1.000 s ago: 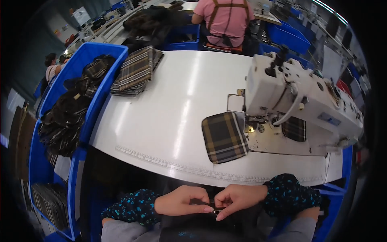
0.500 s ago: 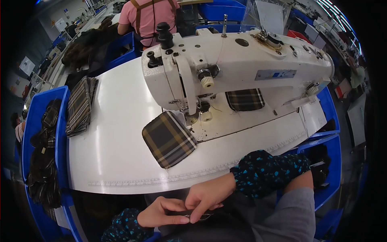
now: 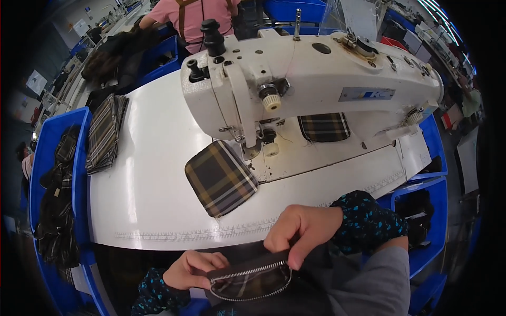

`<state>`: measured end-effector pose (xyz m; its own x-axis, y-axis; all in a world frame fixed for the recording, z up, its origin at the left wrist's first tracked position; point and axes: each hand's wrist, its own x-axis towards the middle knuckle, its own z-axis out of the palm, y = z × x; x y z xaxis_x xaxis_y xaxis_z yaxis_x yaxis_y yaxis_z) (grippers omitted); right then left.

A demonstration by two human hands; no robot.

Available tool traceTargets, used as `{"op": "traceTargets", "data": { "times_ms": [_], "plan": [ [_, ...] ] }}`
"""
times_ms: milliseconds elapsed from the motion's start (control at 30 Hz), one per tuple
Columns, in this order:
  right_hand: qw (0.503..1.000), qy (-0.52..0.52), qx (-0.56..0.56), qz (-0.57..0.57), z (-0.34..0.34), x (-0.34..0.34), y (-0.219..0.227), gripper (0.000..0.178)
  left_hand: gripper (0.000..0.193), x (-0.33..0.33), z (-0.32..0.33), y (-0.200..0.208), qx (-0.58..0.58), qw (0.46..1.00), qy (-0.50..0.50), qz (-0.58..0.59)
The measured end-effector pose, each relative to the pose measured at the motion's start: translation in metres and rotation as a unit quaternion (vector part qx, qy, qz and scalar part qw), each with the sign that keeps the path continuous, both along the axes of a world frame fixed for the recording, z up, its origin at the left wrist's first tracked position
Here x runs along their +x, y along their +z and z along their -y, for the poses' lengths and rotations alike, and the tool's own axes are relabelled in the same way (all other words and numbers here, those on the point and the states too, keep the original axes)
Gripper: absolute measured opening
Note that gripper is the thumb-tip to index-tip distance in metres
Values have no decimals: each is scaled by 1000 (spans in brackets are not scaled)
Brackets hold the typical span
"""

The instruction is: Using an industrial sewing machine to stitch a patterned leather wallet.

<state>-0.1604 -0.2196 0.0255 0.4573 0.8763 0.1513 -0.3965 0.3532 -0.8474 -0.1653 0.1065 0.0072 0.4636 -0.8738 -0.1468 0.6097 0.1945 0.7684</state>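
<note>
Both hands hold a small dark zipper pouch (image 3: 258, 263) over my lap, just below the near table edge. Its metal zipper gapes apart, and plaid lining shows inside. My left hand (image 3: 192, 269) pinches the pouch's left end. At its right end, my right hand (image 3: 305, 231) grips it between thumb and fingers. A brown plaid fabric piece (image 3: 221, 178) lies on the white table (image 3: 153, 200), left of the needle area. Behind the needle of the white sewing machine (image 3: 316, 73), under its arm, lies another plaid piece (image 3: 324, 127).
A stack of plaid pieces (image 3: 107, 134) lies at the table's left edge. Blue bins (image 3: 80, 174) with dark fabric stand on the left, and another blue bin (image 3: 437, 231) stands on the right. A person in a pink shirt (image 3: 179, 21) sits beyond the machine.
My hands have moved apart, the right one going up and to the right. The pouch is now stretched between them with its zipper mouth spread open.
</note>
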Motion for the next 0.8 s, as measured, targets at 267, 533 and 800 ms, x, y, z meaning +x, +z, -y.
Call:
{"op": "traceTargets", "data": {
  "times_ms": [267, 533, 800],
  "plan": [
    [951, -156, -186, 190, -15, 9, -5, 22, 43, 18, 3, -13, -211, 953, 214, -27],
    [901, -202, -259, 284, -31, 35, -1, 19, 71, 55, 7, 27, 114, 988, 90, 45],
    [860, -260, -274, 342, -16, 33, -9, 15, 13, 59, 51, 31, 283, 906, 183, 258]
  ]
}}
